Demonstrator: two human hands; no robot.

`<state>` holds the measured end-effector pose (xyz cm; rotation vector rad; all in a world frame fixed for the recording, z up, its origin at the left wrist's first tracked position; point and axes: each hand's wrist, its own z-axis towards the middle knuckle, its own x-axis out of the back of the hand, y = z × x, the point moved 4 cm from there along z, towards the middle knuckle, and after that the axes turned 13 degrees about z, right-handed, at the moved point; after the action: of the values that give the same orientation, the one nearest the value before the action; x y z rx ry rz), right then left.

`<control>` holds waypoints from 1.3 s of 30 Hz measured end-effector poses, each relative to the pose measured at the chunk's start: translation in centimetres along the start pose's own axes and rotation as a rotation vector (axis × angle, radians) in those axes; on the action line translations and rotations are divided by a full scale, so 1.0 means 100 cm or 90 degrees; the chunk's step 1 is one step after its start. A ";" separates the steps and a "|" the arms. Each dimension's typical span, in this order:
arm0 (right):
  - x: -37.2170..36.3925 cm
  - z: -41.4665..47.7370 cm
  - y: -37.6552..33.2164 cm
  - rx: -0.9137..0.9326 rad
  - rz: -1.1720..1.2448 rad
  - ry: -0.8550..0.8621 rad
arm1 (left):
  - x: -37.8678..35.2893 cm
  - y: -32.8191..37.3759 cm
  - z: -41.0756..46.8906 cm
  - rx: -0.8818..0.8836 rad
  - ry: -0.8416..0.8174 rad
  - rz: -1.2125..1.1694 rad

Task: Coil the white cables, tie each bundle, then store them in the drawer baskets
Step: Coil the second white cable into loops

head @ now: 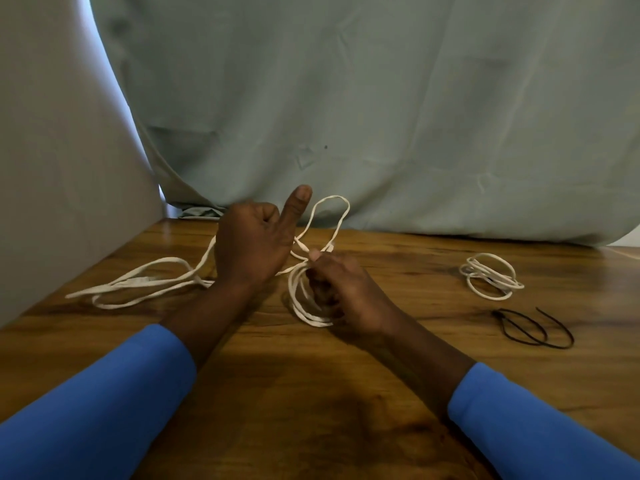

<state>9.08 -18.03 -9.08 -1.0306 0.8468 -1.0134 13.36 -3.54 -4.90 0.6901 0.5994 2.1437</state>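
The right hand [341, 289] is clamped on the half-wound white cable coil [304, 299] at table centre, while its loose tail [138, 285] trails left along the wooden table [311, 393], passing through the closed left hand [252, 244], the nearer one.

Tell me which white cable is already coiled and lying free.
The small white coiled cable at the table's right, beside the black tie; no hand touches it.

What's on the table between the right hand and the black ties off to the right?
Head view: bare wooden table between the right hand and the black ties. The small coiled white cable sits farther back, outside that stretch.
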 end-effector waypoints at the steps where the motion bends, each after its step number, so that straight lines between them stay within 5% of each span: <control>1: 0.002 0.001 0.002 -0.038 0.104 0.009 | 0.000 -0.002 0.000 0.000 -0.012 0.016; 7: 0.024 0.007 0.003 -0.086 0.401 0.101 | -0.017 -0.013 -0.012 -0.045 -0.153 0.143; 14: 0.077 0.016 -0.023 0.051 0.643 0.219 | -0.049 0.012 -0.045 -0.236 -0.303 0.117; 21: 0.136 0.004 -0.027 0.165 0.581 0.509 | -0.051 0.033 -0.065 -0.431 -0.429 0.308; 26: 0.140 -0.002 -0.031 0.207 0.348 0.611 | -0.053 0.045 -0.075 -0.585 -0.437 0.339; 32: 0.087 0.001 -0.023 0.212 -0.175 0.399 | -0.048 0.051 -0.074 -0.676 -0.276 0.240; 39: 0.054 0.002 -0.016 0.061 -0.068 0.159 | -0.015 0.036 -0.039 -0.437 -0.100 0.151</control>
<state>10.58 -23.36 -7.97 -0.8863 0.9425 -1.2801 9.74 -7.56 -5.97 0.5451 -0.3201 2.2774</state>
